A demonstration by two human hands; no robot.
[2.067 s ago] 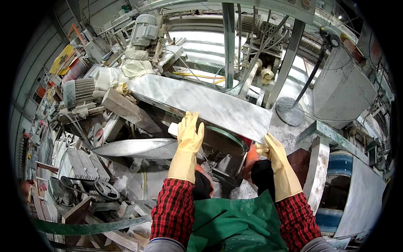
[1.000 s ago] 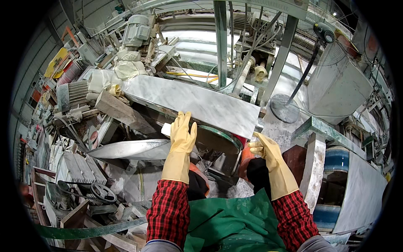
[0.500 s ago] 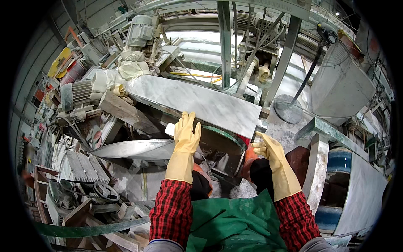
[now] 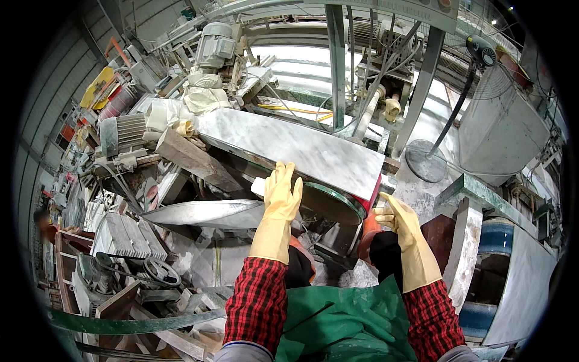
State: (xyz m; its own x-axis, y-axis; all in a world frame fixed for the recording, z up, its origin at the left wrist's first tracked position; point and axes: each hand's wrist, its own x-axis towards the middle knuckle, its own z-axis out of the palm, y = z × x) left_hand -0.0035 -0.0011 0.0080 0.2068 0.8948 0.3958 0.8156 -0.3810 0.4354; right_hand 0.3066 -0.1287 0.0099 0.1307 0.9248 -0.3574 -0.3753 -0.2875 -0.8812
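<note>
A yellow rubber glove covers my left hand (image 4: 279, 196), its fingers stretched out at the near edge of a long grey-veined marble slab (image 4: 295, 148). Beside that hand a small white block (image 4: 258, 186) shows, partly hidden behind it; I cannot tell whether the palm touches it. My right hand (image 4: 403, 222), gloved alike, hovers off the slab's right end with its fingers loosely bent and nothing visible in them. Between the hands, below the slab's edge, is a round dark disc with a green rim (image 4: 335, 203).
To the left lie a pale curved slab (image 4: 205, 213), a wooden beam (image 4: 196, 160) and a motor (image 4: 122, 136). A fan on a round base (image 4: 426, 160) stands at the far right. Stone slabs (image 4: 522, 277) and blue drums (image 4: 496, 236) are near right. A green apron (image 4: 344, 320) covers my lap.
The whole view has shifted slightly, so the scene sits a little farther right. Both hands keep nearly the same places beside the slab.
</note>
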